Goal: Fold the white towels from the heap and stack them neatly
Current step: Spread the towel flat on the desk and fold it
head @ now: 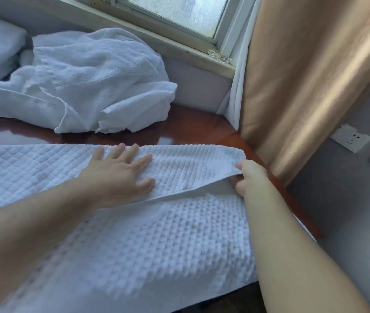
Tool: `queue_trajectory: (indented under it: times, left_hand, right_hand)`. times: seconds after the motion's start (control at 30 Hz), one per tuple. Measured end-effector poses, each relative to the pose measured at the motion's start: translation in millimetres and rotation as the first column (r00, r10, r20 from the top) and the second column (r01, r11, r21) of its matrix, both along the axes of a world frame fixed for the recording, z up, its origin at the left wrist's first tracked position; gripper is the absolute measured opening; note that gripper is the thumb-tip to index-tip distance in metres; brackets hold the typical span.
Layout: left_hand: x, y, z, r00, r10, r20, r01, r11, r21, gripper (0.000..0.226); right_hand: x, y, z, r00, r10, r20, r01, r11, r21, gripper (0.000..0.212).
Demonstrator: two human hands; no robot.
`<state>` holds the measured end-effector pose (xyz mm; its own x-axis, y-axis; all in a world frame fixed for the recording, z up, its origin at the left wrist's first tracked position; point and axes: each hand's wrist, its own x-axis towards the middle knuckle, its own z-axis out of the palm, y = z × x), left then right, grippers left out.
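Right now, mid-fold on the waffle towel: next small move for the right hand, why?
Probably lower the pinched corner onto the layer beneath, squared with its right edge. The right hand holds the flap edge of the waffle towel raised, while the left hand lies flat pinning the flap.

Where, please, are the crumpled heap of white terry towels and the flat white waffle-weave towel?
The crumpled heap of white terry towels [84, 71]: head view, on its upper middle folds.
The white waffle-weave towel [168, 240]: head view, on its bare lower layer.
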<state>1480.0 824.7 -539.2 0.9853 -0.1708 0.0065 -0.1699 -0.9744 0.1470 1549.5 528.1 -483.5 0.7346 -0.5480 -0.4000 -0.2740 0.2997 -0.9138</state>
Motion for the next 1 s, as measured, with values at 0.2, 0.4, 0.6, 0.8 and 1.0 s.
queue_trajectory:
  times: [0.2,0.4,0.6,0.8,1.0]
  left_hand:
    - [0,0,0,1.0,-0.014,-0.013,0.014,1.0,0.003,0.09]
    - [0,10,-3,0.998,-0.063,-0.015,0.063,0.998,0.004,0.092]
    - [-2,22,-1,0.989,-0.143,-0.026,0.143,0.99,0.011,0.085]
    - [-7,29,1,0.971,-0.237,-0.033,0.237,0.971,0.005,0.08]
    - [-10,26,5,0.961,-0.274,-0.034,0.275,0.961,0.017,0.086]
  right_hand:
    - [-6,21,6,0.991,-0.073,0.114,0.133,0.368,-0.92,0.058]
    - [10,89,-20,0.671,0.492,-0.554,-0.589,-0.1,-0.802,0.056]
    - [36,36,-38,0.712,0.249,-0.657,-0.659,-0.088,-0.747,0.078]
    - [44,-8,-34,0.736,0.096,-0.67,-0.672,-0.016,-0.741,0.078]
    - [15,10,-31,0.738,0.091,-0.669,-0.674,0.028,-0.739,0.071]
